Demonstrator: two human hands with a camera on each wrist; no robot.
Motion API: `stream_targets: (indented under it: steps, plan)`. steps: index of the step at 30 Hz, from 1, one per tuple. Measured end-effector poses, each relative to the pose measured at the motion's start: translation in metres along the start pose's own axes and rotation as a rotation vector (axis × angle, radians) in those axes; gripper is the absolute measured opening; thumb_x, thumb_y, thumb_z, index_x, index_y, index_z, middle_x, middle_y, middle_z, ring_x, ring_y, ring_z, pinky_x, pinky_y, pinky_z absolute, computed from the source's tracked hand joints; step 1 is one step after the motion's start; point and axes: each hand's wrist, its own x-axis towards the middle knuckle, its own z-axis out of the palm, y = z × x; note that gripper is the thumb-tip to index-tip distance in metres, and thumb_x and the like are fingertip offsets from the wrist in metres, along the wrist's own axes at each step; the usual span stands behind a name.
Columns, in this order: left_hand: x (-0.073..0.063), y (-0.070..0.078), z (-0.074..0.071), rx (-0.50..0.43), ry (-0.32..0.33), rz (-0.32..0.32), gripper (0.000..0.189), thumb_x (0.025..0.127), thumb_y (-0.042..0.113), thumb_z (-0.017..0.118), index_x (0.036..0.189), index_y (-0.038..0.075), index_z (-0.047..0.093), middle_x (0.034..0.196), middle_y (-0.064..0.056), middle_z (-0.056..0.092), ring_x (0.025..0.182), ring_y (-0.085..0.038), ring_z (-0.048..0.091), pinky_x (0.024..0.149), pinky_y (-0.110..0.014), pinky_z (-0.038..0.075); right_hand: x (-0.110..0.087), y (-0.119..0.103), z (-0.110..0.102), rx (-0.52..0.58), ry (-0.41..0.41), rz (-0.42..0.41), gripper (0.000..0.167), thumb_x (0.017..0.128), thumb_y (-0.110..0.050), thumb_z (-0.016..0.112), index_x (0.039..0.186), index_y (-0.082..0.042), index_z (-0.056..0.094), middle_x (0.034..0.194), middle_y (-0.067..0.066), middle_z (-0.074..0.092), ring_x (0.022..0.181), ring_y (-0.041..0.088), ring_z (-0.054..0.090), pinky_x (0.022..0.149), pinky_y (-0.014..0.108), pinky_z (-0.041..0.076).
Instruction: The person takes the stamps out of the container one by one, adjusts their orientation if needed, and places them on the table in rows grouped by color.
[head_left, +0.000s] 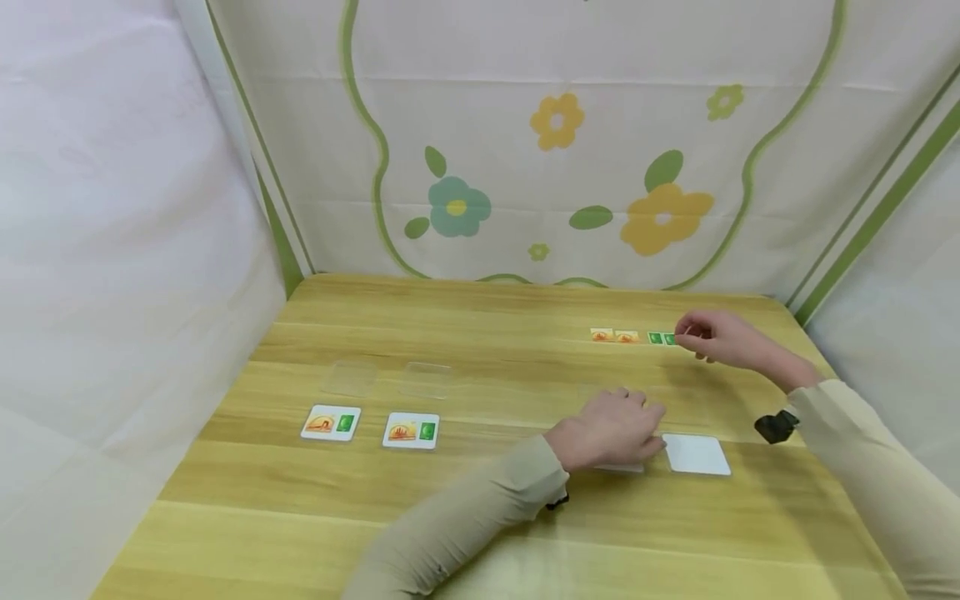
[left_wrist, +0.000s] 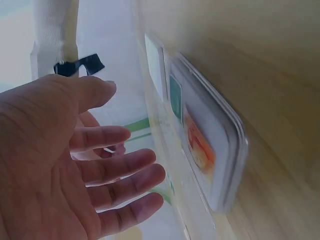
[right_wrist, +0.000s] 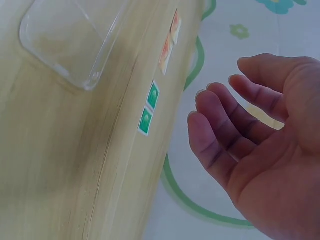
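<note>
My left hand (head_left: 611,427) hovers with spread fingers over a card (left_wrist: 197,132) bearing an orange picture and a green sticker. In the head view the hand covers most of that card; only its white lower edge shows. A blank white card (head_left: 697,455) lies just to its right. At the back right my right hand (head_left: 716,337) is beside two small green stickers (head_left: 662,339), its fingers loosely bent and nothing between them in the right wrist view. Two orange picture stickers (head_left: 614,336) lie left of the green ones.
On the left lie two finished-looking white cards, one with a bridge-like orange picture (head_left: 331,423) and one with another orange picture (head_left: 411,431), each with a green sticker. Clear plastic pieces (head_left: 425,380) lie behind them. Another clear piece (right_wrist: 70,45) is nearer the right hand. A floral curtain (head_left: 510,167) hangs behind.
</note>
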Motion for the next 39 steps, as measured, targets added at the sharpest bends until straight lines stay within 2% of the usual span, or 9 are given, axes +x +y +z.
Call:
stream_targets:
  steps: [4,8,12,18,24,28,31,35,39]
  plan:
    - [-0.003,-0.006,-0.001,0.012,0.011,-0.004,0.038,0.099,0.057,0.041,0.125,0.031,0.049,0.118,0.01,0.057,0.104,-0.007,0.055,0.083,-0.025,0.049,-0.005,-0.008,0.003,0.016,-0.008,-0.013,0.02,0.1,-0.025,0.057,0.106,-0.007,0.061,0.082,0.008,0.065,0.066,0.018,0.061,0.058,0.032,0.053]
    - [-0.004,-0.01,-0.003,-0.03,0.006,-0.023,0.041,0.098,0.059,0.042,0.128,0.032,0.048,0.12,0.011,0.056,0.104,-0.008,0.055,0.079,-0.025,0.05,-0.013,-0.014,0.004,0.032,-0.018,0.005,0.018,0.101,-0.025,0.056,0.108,-0.01,0.061,0.082,0.005,0.062,0.067,0.013,0.059,0.059,0.031,0.052]
    - [-0.005,-0.014,-0.005,-0.069,0.005,-0.029,0.043,0.098,0.059,0.042,0.131,0.032,0.047,0.12,0.011,0.057,0.102,-0.008,0.055,0.076,-0.025,0.051,-0.016,-0.021,0.007,0.041,-0.025,-0.013,0.016,0.1,-0.024,0.057,0.108,-0.011,0.062,0.083,0.006,0.062,0.066,0.012,0.058,0.059,0.03,0.052]
    - [-0.01,-0.019,-0.004,-0.053,0.019,-0.031,0.045,0.097,0.061,0.043,0.129,0.03,0.05,0.115,0.01,0.058,0.101,-0.007,0.055,0.082,-0.023,0.048,-0.022,-0.032,0.012,0.06,-0.047,-0.021,0.014,0.1,-0.024,0.058,0.106,-0.013,0.062,0.08,0.001,0.06,0.067,0.013,0.058,0.06,0.029,0.052]
    - [-0.02,-0.027,0.001,-0.034,0.043,-0.043,0.046,0.097,0.061,0.044,0.126,0.027,0.053,0.109,0.008,0.058,0.097,-0.006,0.055,0.084,-0.023,0.048,-0.024,-0.042,0.019,0.074,-0.076,-0.072,0.01,0.1,-0.024,0.058,0.103,-0.015,0.062,0.078,-0.002,0.059,0.066,0.019,0.058,0.058,0.029,0.051]
    - [-0.028,-0.032,0.003,-0.059,0.04,-0.058,0.05,0.097,0.06,0.044,0.133,0.026,0.05,0.116,0.005,0.059,0.103,-0.009,0.056,0.086,-0.026,0.049,-0.022,-0.049,0.025,0.091,-0.125,-0.09,0.014,0.1,-0.025,0.057,0.105,-0.013,0.062,0.08,0.001,0.06,0.067,0.019,0.058,0.059,0.031,0.052]
    - [-0.034,-0.035,0.006,-0.066,0.043,-0.071,0.049,0.097,0.059,0.045,0.133,0.026,0.051,0.117,0.004,0.06,0.103,-0.011,0.056,0.082,-0.027,0.05,-0.023,-0.054,0.03,0.111,-0.16,-0.1,0.016,0.101,-0.025,0.057,0.105,-0.011,0.062,0.082,0.005,0.06,0.067,0.019,0.058,0.06,0.031,0.052]
    - [-0.04,-0.038,0.009,-0.058,0.05,-0.07,0.045,0.096,0.061,0.047,0.122,0.026,0.054,0.106,0.005,0.06,0.093,-0.01,0.055,0.071,-0.026,0.049,-0.029,-0.059,0.036,0.127,-0.173,-0.111,0.017,0.1,-0.024,0.057,0.106,-0.009,0.063,0.082,0.007,0.061,0.065,0.014,0.056,0.057,0.028,0.05]
    - [-0.044,-0.041,0.011,-0.048,0.063,-0.062,0.047,0.094,0.063,0.048,0.122,0.026,0.055,0.105,0.005,0.06,0.092,-0.011,0.056,0.069,-0.026,0.048,-0.035,-0.063,0.04,0.111,-0.158,-0.107,0.018,0.1,-0.026,0.058,0.105,-0.01,0.064,0.082,0.006,0.062,0.063,0.007,0.054,0.056,0.026,0.048]
